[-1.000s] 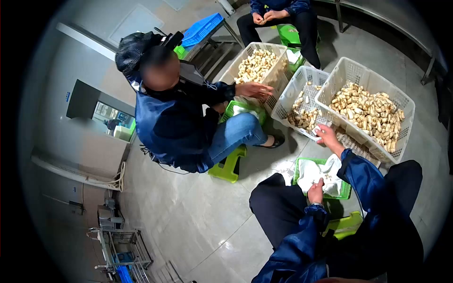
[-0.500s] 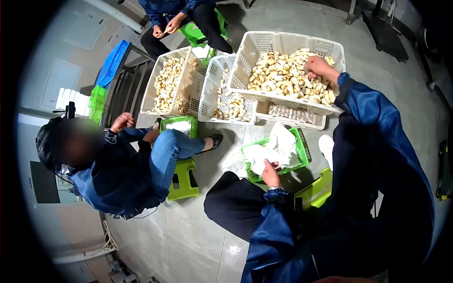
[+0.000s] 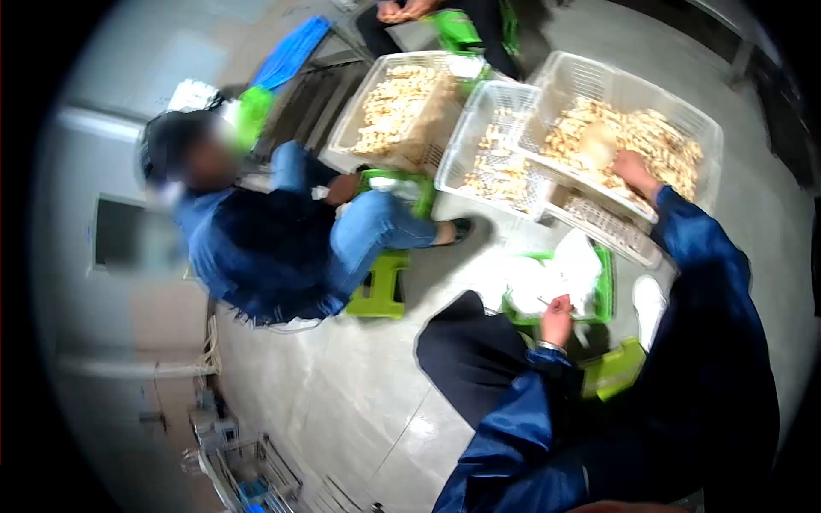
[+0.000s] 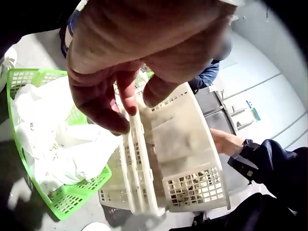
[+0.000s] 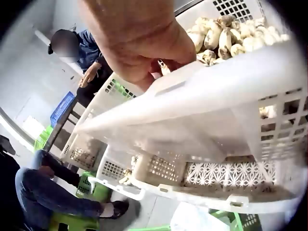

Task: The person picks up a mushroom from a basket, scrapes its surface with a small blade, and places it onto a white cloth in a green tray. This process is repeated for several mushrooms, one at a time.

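My right hand point(image 3: 637, 173) reaches into the large white crate point(image 3: 714, 141), which is heaped with pale, brown-marked mushrooms point(image 3: 671, 141). In the right wrist view its fingers are curled behind the crate's rim, and a small mushroom point(image 5: 164, 67) shows between thumb and fingers. My left hand point(image 3: 557, 321) hangs over the near edge of a green basket point(image 3: 605, 286) lined with white cloth point(image 3: 575, 265). The left wrist view shows its fingers loosely bent, thumb apart, with nothing visible between them.
A smaller white basket point(image 3: 445, 175) with scattered mushrooms adjoins the large crate; another full crate point(image 3: 342, 137) stands beyond it. A person in jeans point(image 3: 389, 227) sits at left on a green stool point(image 3: 376, 291). Another person point(image 3: 492, 43) sits at the back.
My right hand has gone from over the smaller basket, where it held a whitish piece, into the large crate's mushrooms. The left hand stays by the cloth. The seated person's hand has drawn back.
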`<state>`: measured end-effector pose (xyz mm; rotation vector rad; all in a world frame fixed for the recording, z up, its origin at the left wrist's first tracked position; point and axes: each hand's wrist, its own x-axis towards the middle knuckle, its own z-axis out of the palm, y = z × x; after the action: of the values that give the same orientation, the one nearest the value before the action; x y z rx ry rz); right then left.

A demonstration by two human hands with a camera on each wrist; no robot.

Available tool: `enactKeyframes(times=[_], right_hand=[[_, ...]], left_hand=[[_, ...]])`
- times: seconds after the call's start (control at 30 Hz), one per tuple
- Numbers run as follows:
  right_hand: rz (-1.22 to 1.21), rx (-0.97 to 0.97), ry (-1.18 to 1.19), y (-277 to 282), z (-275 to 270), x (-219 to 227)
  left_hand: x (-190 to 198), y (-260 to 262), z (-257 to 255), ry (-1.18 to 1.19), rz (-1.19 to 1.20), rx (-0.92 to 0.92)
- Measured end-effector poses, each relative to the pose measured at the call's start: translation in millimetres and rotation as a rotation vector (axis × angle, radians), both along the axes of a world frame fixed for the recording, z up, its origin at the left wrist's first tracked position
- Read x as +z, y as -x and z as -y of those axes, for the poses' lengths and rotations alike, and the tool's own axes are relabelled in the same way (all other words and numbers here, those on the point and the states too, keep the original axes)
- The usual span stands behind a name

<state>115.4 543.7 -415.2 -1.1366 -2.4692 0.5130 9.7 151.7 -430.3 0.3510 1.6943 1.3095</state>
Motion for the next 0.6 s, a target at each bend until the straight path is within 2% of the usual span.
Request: enactKeyframes(times=[0.03, 0.07, 0.1, 0.13, 0.17, 0.23, 0.3, 0.33, 0.37, 0.4, 0.43, 0.5, 0.53, 0.57, 0.6], right_hand=[[0.115, -0.12, 0.271, 4, 13, 46], [-0.193, -0.218, 0.423, -1, 14, 45], [-0.442, -0.219, 0.52, -7, -1, 19], [-0.28, -0.238, 0.636, -4, 22, 80], [-0.392, -0.208, 0.761, -7, 24, 87], [-0.509, -0.1, 0.834, 2, 47, 121], [-0.46, -0.119, 0.754, 12, 95, 127], [-0.305, 0.058, 0.638, 23, 128, 165], [-0.399, 0.187, 0.63, 22, 156, 163], [-0.58, 0.269, 0.868, 23, 190, 169], [-0.48, 0.518, 0.494, 21, 214, 176], [-0.415, 0.693, 0.514, 23, 239, 188], [-0.364, 0.762, 0.423, 20, 251, 182], [-0.311, 0.836, 0.329, 21, 259, 178], [-0.381, 0.86, 0.296, 18, 267, 185]], left_hand=[[1, 1, -3, -0.022, 0.148, -0.008], [0, -3, -4, 0.019, 0.215, 0.015], [10, -4, -7, 0.055, 0.223, 0.024], [3, -3, -9, -0.044, 0.2, 0.032], [-3, -6, -6, -0.133, 0.188, 0.025], [46, -2, -15, -0.073, 0.241, 0.008], [63, 8, -13, -0.137, 0.244, -0.098], [80, 15, -20, -0.12, 0.316, -0.15], [96, 15, -17, -0.088, 0.393, -0.201], [99, 17, -14, -0.15, 0.487, -0.222], [111, 15, -12, -0.204, 0.589, -0.241], [138, 22, -16, -0.224, 0.738, -0.081], [145, 24, -12, -0.299, 0.706, -0.056], [131, 35, -6, -0.395, 0.826, -0.028], [133, 39, 0, -0.261, 0.81, 0.041]])
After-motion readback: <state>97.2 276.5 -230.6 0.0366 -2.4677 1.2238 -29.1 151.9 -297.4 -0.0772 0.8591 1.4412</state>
